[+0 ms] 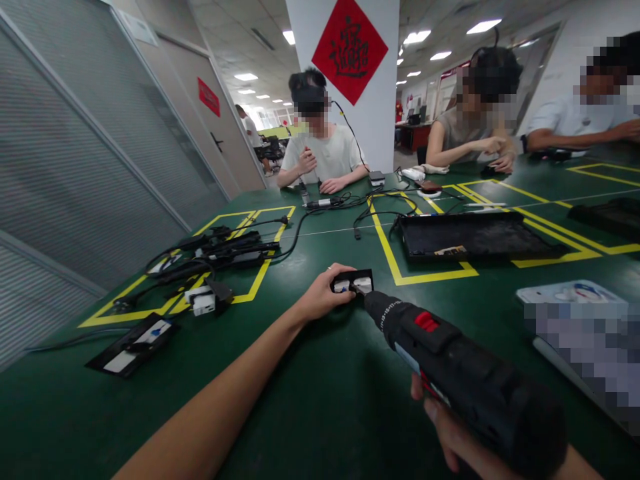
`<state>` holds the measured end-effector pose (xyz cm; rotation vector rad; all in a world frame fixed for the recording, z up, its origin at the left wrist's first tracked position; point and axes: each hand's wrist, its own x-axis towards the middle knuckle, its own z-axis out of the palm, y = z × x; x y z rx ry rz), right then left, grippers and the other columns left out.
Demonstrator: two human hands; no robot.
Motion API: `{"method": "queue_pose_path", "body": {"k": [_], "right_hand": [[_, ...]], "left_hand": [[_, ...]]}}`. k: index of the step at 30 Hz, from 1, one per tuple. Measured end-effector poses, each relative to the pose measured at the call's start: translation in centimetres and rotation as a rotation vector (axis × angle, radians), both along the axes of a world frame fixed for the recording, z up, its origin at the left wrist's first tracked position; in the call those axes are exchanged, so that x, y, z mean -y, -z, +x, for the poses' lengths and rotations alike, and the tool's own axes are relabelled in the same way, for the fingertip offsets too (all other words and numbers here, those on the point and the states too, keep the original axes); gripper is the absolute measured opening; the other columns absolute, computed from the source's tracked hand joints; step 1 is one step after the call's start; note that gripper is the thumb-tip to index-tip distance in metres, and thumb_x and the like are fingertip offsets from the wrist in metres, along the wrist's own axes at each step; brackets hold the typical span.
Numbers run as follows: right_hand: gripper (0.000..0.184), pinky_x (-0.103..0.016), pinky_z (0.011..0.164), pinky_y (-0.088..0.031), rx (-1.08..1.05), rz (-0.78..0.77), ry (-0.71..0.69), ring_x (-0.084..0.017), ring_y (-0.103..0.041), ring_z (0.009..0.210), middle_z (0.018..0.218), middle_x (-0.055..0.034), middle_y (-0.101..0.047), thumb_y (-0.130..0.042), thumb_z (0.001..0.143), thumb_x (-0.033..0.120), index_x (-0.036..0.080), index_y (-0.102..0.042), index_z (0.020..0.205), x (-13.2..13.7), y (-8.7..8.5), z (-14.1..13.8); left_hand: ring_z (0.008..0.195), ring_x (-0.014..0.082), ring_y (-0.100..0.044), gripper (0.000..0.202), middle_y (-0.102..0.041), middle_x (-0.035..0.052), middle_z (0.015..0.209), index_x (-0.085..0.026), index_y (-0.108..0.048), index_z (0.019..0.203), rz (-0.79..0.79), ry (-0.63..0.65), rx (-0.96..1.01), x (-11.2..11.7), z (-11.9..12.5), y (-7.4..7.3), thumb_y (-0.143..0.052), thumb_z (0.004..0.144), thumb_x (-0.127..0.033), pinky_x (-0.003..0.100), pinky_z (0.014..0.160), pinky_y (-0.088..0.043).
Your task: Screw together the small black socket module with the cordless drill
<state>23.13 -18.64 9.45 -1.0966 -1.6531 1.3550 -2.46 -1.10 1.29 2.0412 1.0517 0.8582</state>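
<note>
In my right hand (450,427) is a black cordless drill (450,367) with a red switch on top, gripped from below; its body hides most of the fingers. The drill points forward and left, and its bit meets or nearly meets a small black plastic piece (369,275) with white patches inside. My left hand (327,293) grips that piece by its left side, thumb in front and fingers behind. To the left lies a flat black panel (133,347) with white patches. Beyond it sits a white plug-like block (203,303).
Black cables and strips (230,250) lie in a heap at the left of the green table (310,413). A shallow black tray (480,233) lies at the right, inside yellow tape lines. A pale box (570,293) is at the right edge. Several people sit across the table.
</note>
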Motion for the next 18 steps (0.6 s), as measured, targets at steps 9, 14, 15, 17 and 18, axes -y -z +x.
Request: {"method": "queue_pose_path", "body": {"k": [9,14,15,17,18], "right_hand": [[0.027,-0.019,0.048,-0.05,0.068,-0.272,-0.075,-0.01,-0.061,0.048,0.063,0.0025,-0.063,-0.062,0.078,0.038,0.022,-0.058,0.099,-0.8,3.9,0.1],[0.023,-0.019,0.045,-0.046,0.033,-0.424,-0.085,-0.006,-0.052,0.039,0.051,0.0066,-0.054,-0.058,0.081,0.041,0.019,-0.057,0.087,-0.9,4.6,0.2],[0.024,-0.02,0.046,-0.048,0.026,-0.435,-0.063,-0.007,-0.053,0.041,0.053,0.0056,-0.055,-0.06,0.08,0.042,0.019,-0.058,0.085,-0.8,4.3,0.3],[0.026,-0.024,0.049,-0.05,0.018,-0.449,-0.033,-0.01,-0.057,0.046,0.061,0.0029,-0.06,-0.064,0.076,0.044,0.021,-0.059,0.084,-0.8,3.1,0.5],[0.025,-0.025,0.05,-0.051,0.023,-0.458,-0.027,-0.011,-0.058,0.047,0.062,0.0023,-0.061,-0.065,0.075,0.045,0.021,-0.06,0.082,-0.7,2.5,0.6]], "left_hand": [[0.1,0.0214,-0.053,0.044,-0.056,0.0063,0.11,-0.019,-0.056,0.116,0.011,-0.023,-0.032,0.3,0.2,-0.4,-0.065,0.073,-0.022,0.033,0.089,-0.042],[0.098,0.0206,-0.054,0.043,-0.056,0.0064,0.11,-0.019,-0.056,0.116,0.004,-0.019,-0.026,0.3,0.2,-0.4,-0.065,0.074,-0.024,0.032,0.088,-0.042],[0.097,0.0203,-0.054,0.043,-0.055,0.0064,0.11,-0.019,-0.056,0.116,-0.004,-0.018,-0.02,0.3,0.2,-0.4,-0.065,0.074,-0.024,0.032,0.086,-0.043],[0.096,0.0201,-0.054,0.044,-0.055,0.0064,0.11,-0.019,-0.055,0.116,-0.018,-0.018,-0.008,0.3,0.2,-0.4,-0.065,0.074,-0.024,0.032,0.085,-0.043],[0.096,0.02,-0.054,0.044,-0.055,0.0063,0.11,-0.02,-0.055,0.117,-0.022,-0.02,-0.005,0.3,0.2,-0.3,-0.065,0.074,-0.024,0.032,0.085,-0.043]]}}
